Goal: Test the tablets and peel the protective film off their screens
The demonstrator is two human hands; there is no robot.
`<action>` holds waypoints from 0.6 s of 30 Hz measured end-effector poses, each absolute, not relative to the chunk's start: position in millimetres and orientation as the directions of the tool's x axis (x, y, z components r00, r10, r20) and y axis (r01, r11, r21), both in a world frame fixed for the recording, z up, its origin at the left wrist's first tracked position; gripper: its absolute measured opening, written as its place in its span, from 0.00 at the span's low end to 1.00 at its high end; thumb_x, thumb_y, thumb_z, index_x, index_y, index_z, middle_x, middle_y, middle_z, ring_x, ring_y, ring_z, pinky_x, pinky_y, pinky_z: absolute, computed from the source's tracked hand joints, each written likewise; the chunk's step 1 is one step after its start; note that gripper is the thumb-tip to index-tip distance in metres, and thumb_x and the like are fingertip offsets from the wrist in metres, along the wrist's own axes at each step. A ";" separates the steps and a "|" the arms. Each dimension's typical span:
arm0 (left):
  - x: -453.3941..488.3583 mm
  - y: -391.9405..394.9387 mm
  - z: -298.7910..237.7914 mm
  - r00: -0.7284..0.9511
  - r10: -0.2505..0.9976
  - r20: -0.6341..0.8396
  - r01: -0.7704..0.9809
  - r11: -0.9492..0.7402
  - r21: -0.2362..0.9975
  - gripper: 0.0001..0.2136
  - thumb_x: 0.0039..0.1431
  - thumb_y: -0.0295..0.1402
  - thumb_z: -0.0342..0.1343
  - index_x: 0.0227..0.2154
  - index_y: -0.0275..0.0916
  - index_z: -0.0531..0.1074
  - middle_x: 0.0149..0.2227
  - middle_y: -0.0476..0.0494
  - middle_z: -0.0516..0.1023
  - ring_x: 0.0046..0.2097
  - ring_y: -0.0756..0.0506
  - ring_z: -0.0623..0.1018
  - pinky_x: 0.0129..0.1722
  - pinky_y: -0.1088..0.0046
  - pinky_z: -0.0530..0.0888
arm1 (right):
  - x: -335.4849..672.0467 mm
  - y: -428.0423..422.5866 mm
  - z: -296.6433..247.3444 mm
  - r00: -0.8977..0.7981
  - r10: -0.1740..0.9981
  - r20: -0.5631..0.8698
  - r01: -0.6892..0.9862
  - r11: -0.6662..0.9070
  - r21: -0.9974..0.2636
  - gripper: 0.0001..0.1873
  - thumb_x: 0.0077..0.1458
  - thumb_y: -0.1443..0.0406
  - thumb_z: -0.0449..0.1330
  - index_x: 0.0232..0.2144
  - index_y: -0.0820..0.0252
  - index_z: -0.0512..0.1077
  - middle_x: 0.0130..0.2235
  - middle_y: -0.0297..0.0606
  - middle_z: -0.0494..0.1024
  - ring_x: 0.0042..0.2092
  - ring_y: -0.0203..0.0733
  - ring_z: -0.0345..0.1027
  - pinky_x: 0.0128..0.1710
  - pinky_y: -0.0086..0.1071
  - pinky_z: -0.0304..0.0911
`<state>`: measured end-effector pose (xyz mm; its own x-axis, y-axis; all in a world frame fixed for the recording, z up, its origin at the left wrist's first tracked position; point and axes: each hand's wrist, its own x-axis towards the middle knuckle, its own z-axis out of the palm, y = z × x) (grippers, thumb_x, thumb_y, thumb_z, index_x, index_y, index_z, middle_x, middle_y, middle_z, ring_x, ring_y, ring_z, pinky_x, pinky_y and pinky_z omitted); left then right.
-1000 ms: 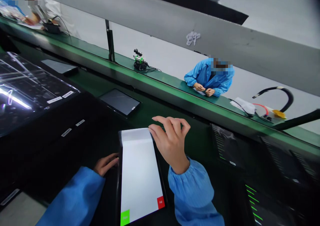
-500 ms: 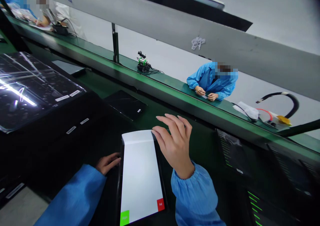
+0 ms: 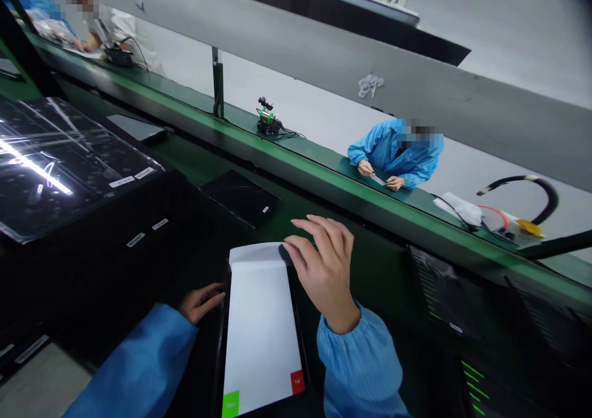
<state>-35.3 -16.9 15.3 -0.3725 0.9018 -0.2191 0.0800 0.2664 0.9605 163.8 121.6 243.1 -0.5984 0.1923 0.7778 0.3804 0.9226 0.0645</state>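
Note:
A tablet point(image 3: 261, 325) lies in front of me, its screen lit white with a green button at the lower left corner and a red one at the lower right. My left hand point(image 3: 200, 302) grips the tablet's left edge. My right hand point(image 3: 324, 267) rests at the tablet's top right corner, fingers spread and slightly curled, fingertips touching the edge. Both arms wear blue sleeves.
A dark tablet point(image 3: 240, 197) lies on the green belt beyond, another one point(image 3: 136, 128) farther left. A glossy black tray stack point(image 3: 55, 165) sits at left. Dark screens point(image 3: 439, 288) stand at right. A person in blue point(image 3: 398, 156) works across the rail; a small device point(image 3: 268, 122) and a black hose point(image 3: 531, 190) sit there.
My right hand has lowered a little onto the tablet's top right corner. The dark tablet on the belt has shifted right. The view has drifted slightly.

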 end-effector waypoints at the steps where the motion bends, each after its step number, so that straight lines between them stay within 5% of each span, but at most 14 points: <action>1: -35.2 -17.0 15.7 -0.372 0.902 -0.217 0.079 0.264 0.961 0.24 0.47 0.55 0.55 0.39 0.42 0.74 0.32 0.45 0.80 0.36 0.39 0.77 0.38 0.65 0.72 | 163.0 121.6 242.8 -0.595 0.195 0.779 0.379 0.923 0.059 0.04 0.60 0.70 0.57 0.33 0.59 0.70 0.45 0.37 0.74 0.53 0.44 0.62 0.54 0.43 0.53; 3: -35.0 -17.3 17.4 -0.372 0.903 -0.214 0.079 0.260 0.962 0.24 0.47 0.54 0.55 0.40 0.41 0.74 0.33 0.45 0.80 0.36 0.39 0.77 0.38 0.66 0.72 | 162.8 124.7 240.8 -0.578 0.253 0.776 0.383 0.924 -0.016 0.04 0.61 0.69 0.56 0.33 0.59 0.70 0.44 0.36 0.74 0.51 0.43 0.63 0.52 0.41 0.53; 6: -34.4 -17.4 20.3 -0.367 0.907 -0.208 0.080 0.254 0.964 0.24 0.48 0.54 0.55 0.40 0.40 0.75 0.30 0.46 0.79 0.35 0.40 0.77 0.37 0.67 0.71 | 172.6 140.5 228.4 -0.498 0.520 0.694 0.420 0.845 -0.332 0.06 0.62 0.64 0.55 0.33 0.57 0.71 0.39 0.34 0.75 0.43 0.40 0.67 0.47 0.37 0.53; 12: -31.8 -16.8 21.3 -0.387 0.897 -0.215 0.038 0.248 0.968 0.25 0.48 0.53 0.56 0.40 0.37 0.74 0.28 0.46 0.79 0.34 0.40 0.77 0.35 0.67 0.70 | 244.5 173.4 145.4 -0.306 0.896 0.323 0.474 0.438 -0.764 0.21 0.54 0.48 0.57 0.29 0.61 0.72 0.28 0.39 0.74 0.30 0.44 0.68 0.32 0.35 0.59; 16: -29.3 -17.1 23.1 -0.398 0.888 -0.231 -0.038 0.236 0.971 0.24 0.46 0.54 0.57 0.37 0.39 0.75 0.27 0.47 0.78 0.33 0.41 0.76 0.32 0.69 0.69 | 289.6 146.5 81.9 -0.352 0.935 -0.040 0.354 0.093 -0.931 0.27 0.46 0.44 0.62 0.24 0.65 0.73 0.22 0.39 0.72 0.26 0.45 0.68 0.26 0.34 0.65; 18: -27.6 -17.1 24.3 -0.403 0.884 -0.238 -0.094 0.218 0.971 0.24 0.46 0.54 0.58 0.37 0.39 0.75 0.27 0.47 0.78 0.32 0.42 0.76 0.32 0.70 0.69 | 300.9 120.7 61.5 -0.338 0.928 -0.159 0.270 -0.066 -0.961 0.28 0.44 0.44 0.64 0.27 0.66 0.74 0.27 0.42 0.75 0.32 0.49 0.72 0.31 0.36 0.70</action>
